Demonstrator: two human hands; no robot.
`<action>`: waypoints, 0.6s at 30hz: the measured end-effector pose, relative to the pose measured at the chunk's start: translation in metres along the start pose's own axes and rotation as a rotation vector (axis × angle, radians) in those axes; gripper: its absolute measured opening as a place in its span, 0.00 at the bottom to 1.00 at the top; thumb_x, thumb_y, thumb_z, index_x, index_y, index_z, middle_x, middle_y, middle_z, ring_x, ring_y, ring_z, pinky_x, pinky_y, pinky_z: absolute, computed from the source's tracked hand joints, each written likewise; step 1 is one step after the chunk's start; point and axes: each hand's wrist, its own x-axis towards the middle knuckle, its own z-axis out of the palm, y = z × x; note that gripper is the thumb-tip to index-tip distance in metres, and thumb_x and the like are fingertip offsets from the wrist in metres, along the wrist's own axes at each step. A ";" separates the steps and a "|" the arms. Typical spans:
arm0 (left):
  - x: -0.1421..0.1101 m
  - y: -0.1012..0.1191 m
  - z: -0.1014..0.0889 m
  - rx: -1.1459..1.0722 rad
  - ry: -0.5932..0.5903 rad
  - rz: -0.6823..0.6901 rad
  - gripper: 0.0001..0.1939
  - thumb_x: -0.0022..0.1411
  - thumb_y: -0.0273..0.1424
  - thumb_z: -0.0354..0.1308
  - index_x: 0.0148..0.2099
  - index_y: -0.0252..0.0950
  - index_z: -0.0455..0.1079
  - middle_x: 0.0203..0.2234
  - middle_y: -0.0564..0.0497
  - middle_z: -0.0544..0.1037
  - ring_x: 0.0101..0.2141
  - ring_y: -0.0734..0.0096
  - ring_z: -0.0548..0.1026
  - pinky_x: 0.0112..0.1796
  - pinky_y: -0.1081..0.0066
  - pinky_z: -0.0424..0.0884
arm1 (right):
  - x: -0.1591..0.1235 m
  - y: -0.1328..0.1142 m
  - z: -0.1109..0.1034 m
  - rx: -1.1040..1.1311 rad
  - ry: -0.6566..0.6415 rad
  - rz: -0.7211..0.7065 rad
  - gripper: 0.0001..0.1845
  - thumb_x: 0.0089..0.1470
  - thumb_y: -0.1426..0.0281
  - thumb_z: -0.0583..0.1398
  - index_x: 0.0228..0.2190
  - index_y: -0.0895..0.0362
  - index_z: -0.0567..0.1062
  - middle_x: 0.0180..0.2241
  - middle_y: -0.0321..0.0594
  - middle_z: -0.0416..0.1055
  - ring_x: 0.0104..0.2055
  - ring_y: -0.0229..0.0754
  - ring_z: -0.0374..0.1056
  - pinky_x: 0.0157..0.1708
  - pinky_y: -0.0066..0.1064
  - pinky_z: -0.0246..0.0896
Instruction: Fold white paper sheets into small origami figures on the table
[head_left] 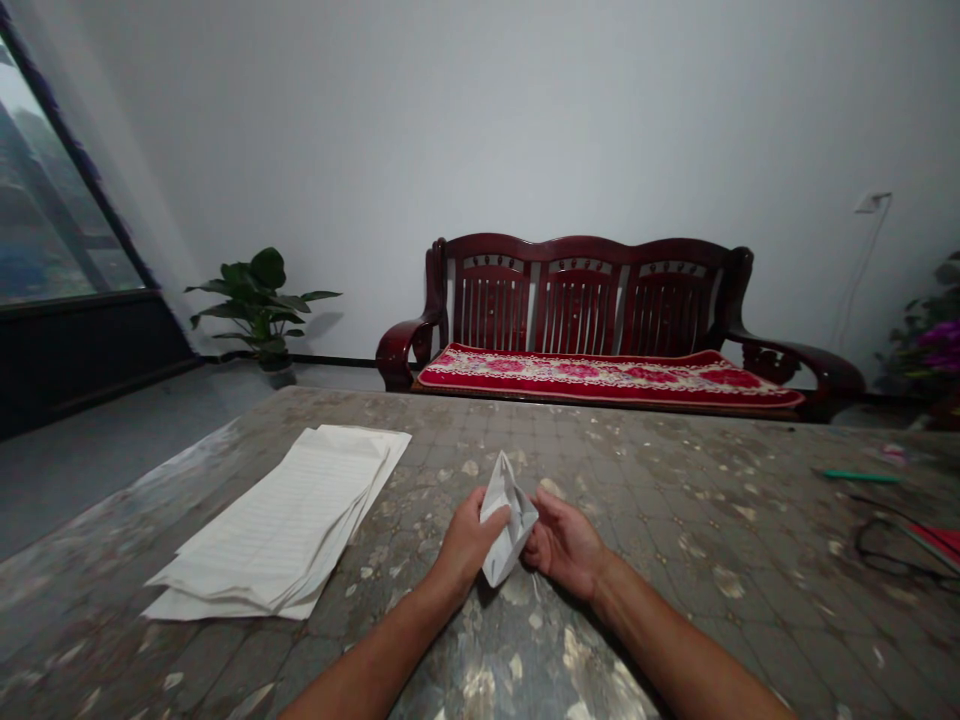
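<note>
Forearms bare, both reaching in from the bottom edge, resting low over the table. Table top is a mottled grey-brown with a tile-like pattern, glossy, worn-looking.

Left hand: fingers curled and closed on the left side of a folded paper, gripping it. Right hand: palm turned inward, fingers open and slightly curved, right at the paper's right edge. Can't tell if they're pressing on it.

Folded paper is white, creased to a narrow point at the top, held upright and slightly tilted between both hands, just above the table near the middle. Exact fold shape is partly hidden by the left hand.

Left of the hands, well apart from them: loose stack of lined paper lying flat and angled on the table, sheets slightly fanned.

Far right of table: green pen, with a black cord looped just below it and a red item beside the cord, cut off by the frame edge.

Past the table: dark red wooden bench against the wall, red floral cushion on its seat. Potted plant on the floor left of it, window beyond that. Wall socket upper right, purple flowers below it at the edge.
</note>
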 end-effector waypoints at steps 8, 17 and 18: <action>-0.003 0.013 -0.002 -0.224 -0.174 -0.209 0.20 0.46 0.28 0.60 0.44 0.30 0.73 0.28 0.48 0.79 0.23 0.70 0.74 0.28 0.73 0.67 | -0.001 0.000 0.005 -0.024 -0.014 0.000 0.13 0.58 0.62 0.60 0.37 0.59 0.73 0.20 0.30 0.66 0.18 0.30 0.60 0.18 0.20 0.52; -0.004 0.014 -0.004 -0.300 -0.236 -0.284 0.15 0.42 0.28 0.57 0.36 0.30 0.74 0.21 0.51 0.77 0.23 0.71 0.72 0.27 0.75 0.67 | -0.002 0.000 0.007 -0.062 -0.008 -0.032 0.18 0.49 0.71 0.66 0.44 0.60 0.74 0.21 0.29 0.66 0.16 0.25 0.53 0.16 0.17 0.51; -0.004 0.013 -0.005 -0.298 -0.246 -0.304 0.16 0.42 0.28 0.58 0.36 0.30 0.74 0.22 0.51 0.77 0.23 0.71 0.72 0.27 0.75 0.67 | -0.002 0.000 0.007 -0.067 -0.020 -0.031 0.19 0.48 0.72 0.66 0.44 0.60 0.74 0.21 0.28 0.66 0.16 0.25 0.53 0.16 0.17 0.50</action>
